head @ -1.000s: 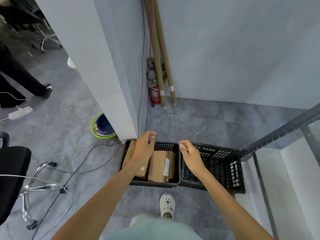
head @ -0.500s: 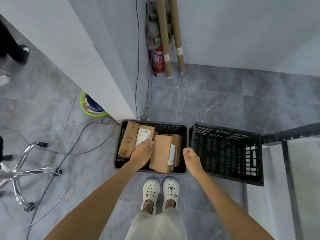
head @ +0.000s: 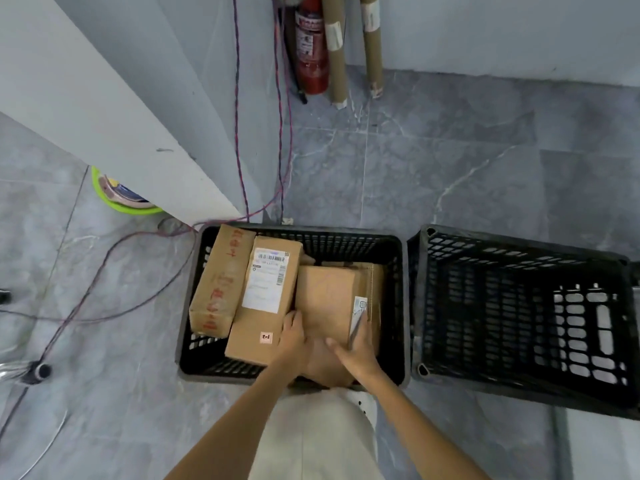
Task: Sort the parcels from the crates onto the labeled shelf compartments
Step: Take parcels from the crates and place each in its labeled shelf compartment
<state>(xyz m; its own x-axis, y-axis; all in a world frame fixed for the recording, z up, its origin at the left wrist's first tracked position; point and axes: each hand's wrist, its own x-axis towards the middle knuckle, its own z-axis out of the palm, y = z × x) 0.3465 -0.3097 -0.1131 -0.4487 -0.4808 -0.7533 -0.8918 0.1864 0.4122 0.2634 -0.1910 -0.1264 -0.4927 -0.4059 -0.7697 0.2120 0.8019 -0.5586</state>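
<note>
A black crate on the floor holds three cardboard parcels. A long box with red writing leans at the left. A box with a white shipping label lies in the middle. At the right is a plain brown box with a label on its right edge. My left hand grips the plain box's near left edge, fingers down between it and the labelled box. My right hand holds its near right corner, fingers along the label. A second black crate, with nothing in it, stands to the right.
A white pillar rises just behind the left crate, with cables trailing down it and across the floor. A red fire extinguisher and cardboard tubes stand against the back wall. A green bowl and a chair base are at the left.
My view has dropped closer to the crates. My left hand shifted from the labelled box to the plain box's left edge. My right hand moved from the crate rim onto that box.
</note>
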